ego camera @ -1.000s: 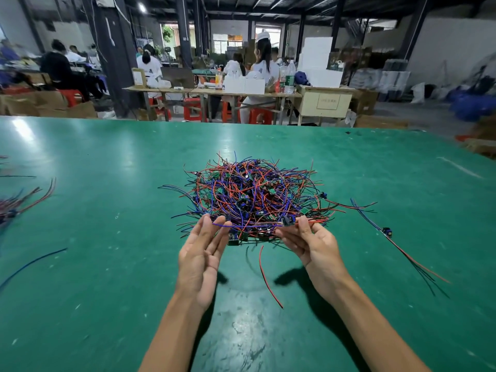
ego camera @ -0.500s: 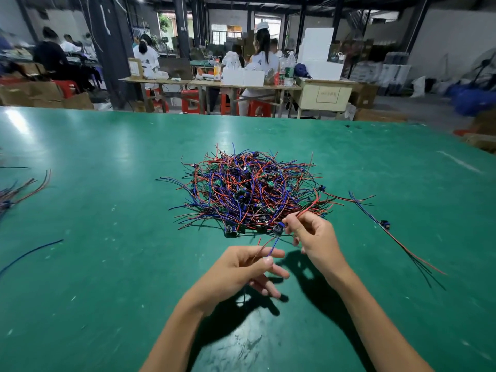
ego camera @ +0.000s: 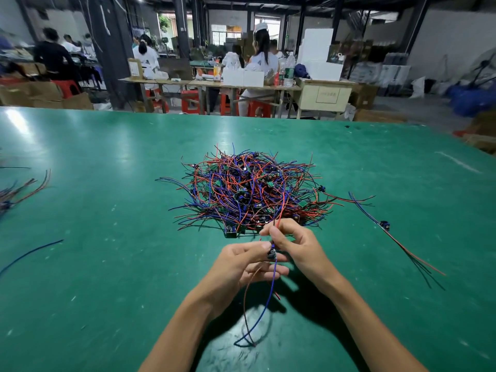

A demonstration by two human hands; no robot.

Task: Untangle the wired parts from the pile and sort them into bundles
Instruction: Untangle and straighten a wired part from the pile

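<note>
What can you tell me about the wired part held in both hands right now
The wired part is a small dark component with thin red and blue leads. The left hand pinches it at the body; the right hand pinches the upper leads, which run back into the pile. Lower leads dangle toward the green table.

one tangled wire pile, one wired part held, two hands, one green table

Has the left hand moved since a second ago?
Yes. The left hand has pulled back from the pile edge toward the person and now pinches the wired part beside the right hand.
</note>
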